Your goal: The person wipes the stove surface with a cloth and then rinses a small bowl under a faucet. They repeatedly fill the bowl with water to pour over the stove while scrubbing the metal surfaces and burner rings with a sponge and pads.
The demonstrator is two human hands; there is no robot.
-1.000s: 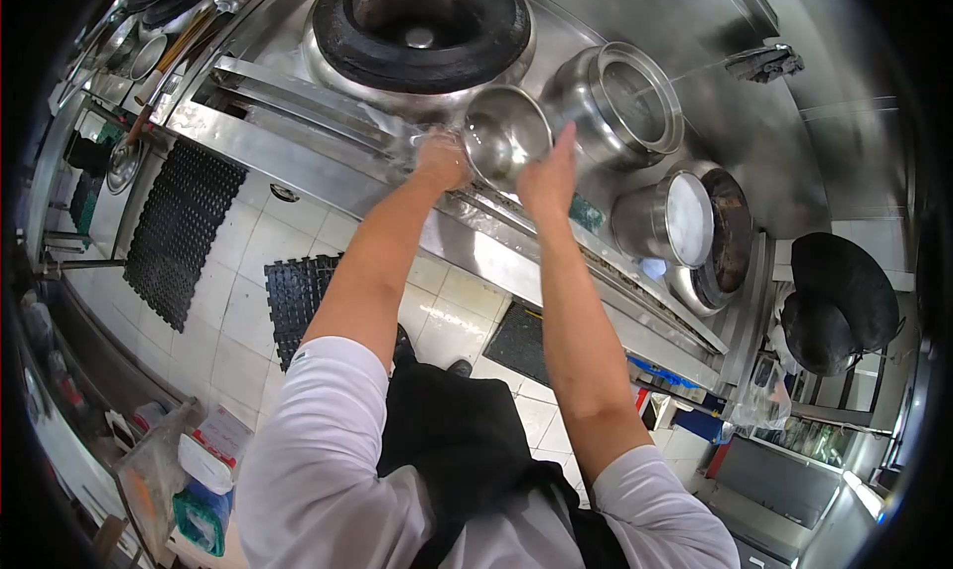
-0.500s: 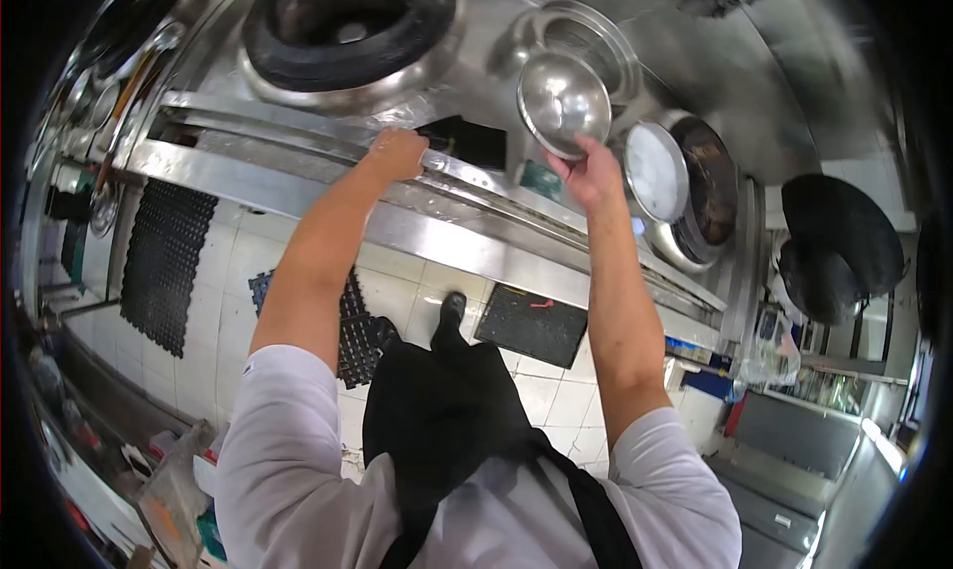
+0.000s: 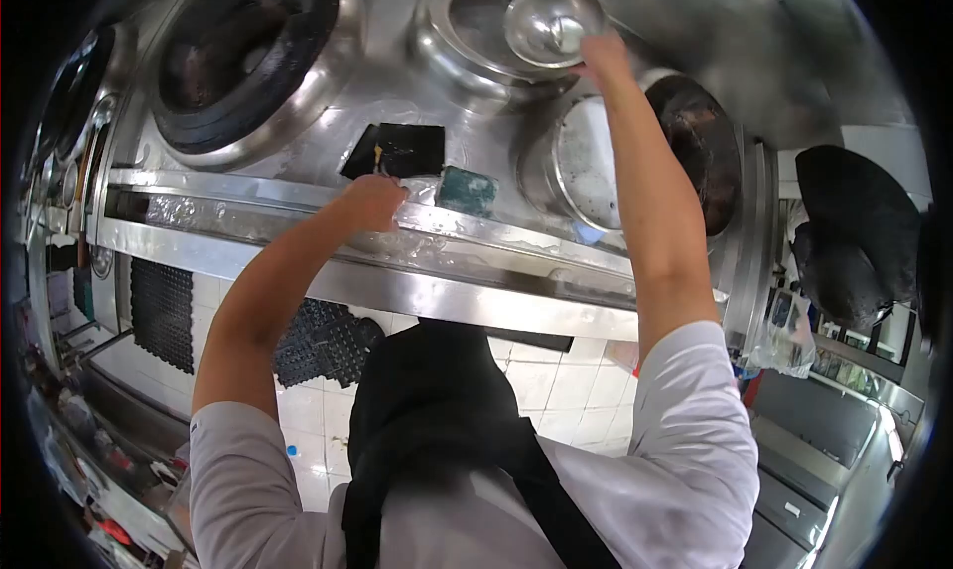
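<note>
My right hand [image 3: 604,57] grips the rim of a shiny metal bowl [image 3: 541,33], which is held over a round steel pot [image 3: 447,58] set in the counter. At the counter's front edge my left hand [image 3: 375,202] is closed beside a black flat piece [image 3: 412,152]; a thin yellowish thing shows just above the fingers, and what they hold is unclear. A green scouring pad [image 3: 467,192] lies right of the black piece. Below my right forearm stands a metal pot [image 3: 556,162] with white foamy content, partly hidden by the arm.
A large black-rimmed wok burner [image 3: 323,33] fills the back left. Another dark burner [image 3: 700,142] sits at the right. Black woks [image 3: 859,221] hang further right. A wet steel channel [image 3: 437,241] runs along the front. Black mats [image 3: 164,311] lie on the tiled floor.
My right hand has carried the bowl up and away, over the steel pot. The camera view has shifted, and more of the counter around my left hand and the green pad shows.
</note>
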